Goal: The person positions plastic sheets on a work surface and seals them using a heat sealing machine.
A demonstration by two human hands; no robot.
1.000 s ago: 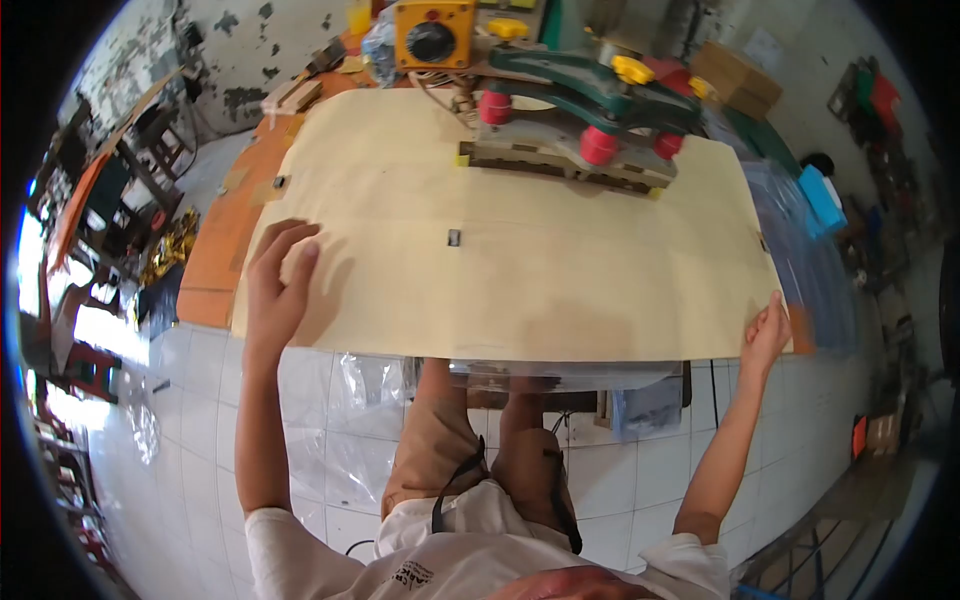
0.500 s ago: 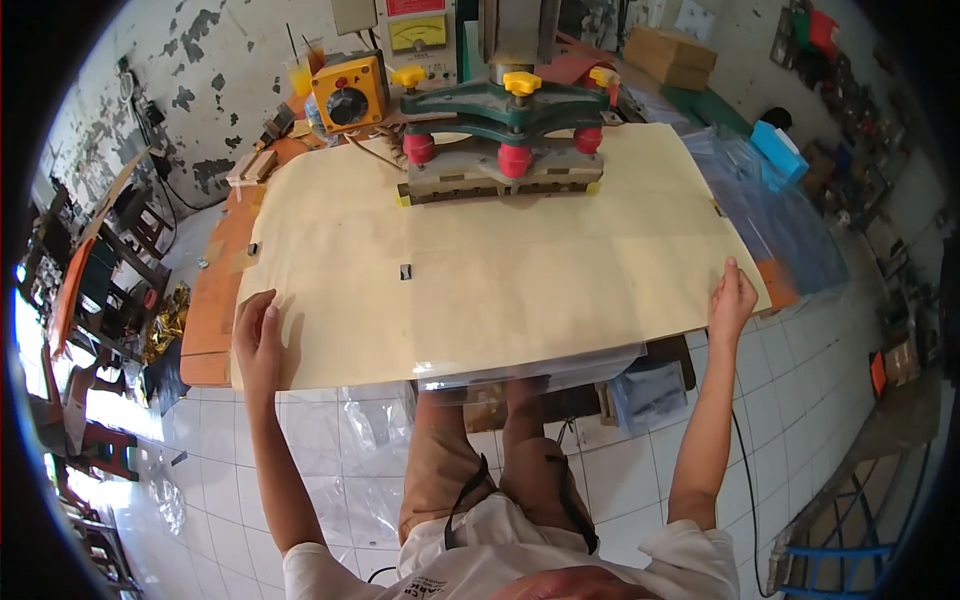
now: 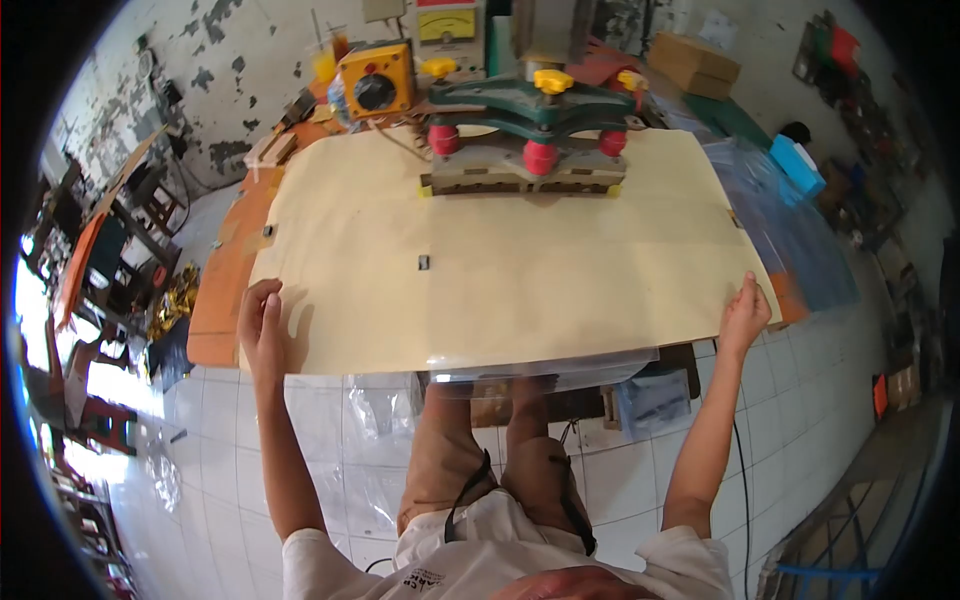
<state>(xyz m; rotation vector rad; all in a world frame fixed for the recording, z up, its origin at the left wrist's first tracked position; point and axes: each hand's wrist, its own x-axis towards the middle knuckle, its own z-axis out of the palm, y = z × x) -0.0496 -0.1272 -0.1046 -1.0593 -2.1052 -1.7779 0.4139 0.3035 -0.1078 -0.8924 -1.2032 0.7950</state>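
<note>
A large tan sheet covers the worktable under a press head with a dark green frame, red knobs and yellow wing knobs. My left hand is at the sheet's front left corner, fingers curled and thumb alongside, casting a shadow on it. Over the front right corner, my right hand is closed with thumb and fingertips together. Whatever either hand pinches, if anything, is too hard to make out. Clear plastic film hangs over the front edge between them. A small dark piece lies on the sheet.
Behind the table are a yellow control box, a meter panel and a cardboard box. Clear plastic sheets and a light blue box lie at the right. Plastic bags are below the front edge.
The camera view has shifted, so the table and press appear farther right. Both hands stay near the same front corners of the tan sheet, with little change in their grip.
</note>
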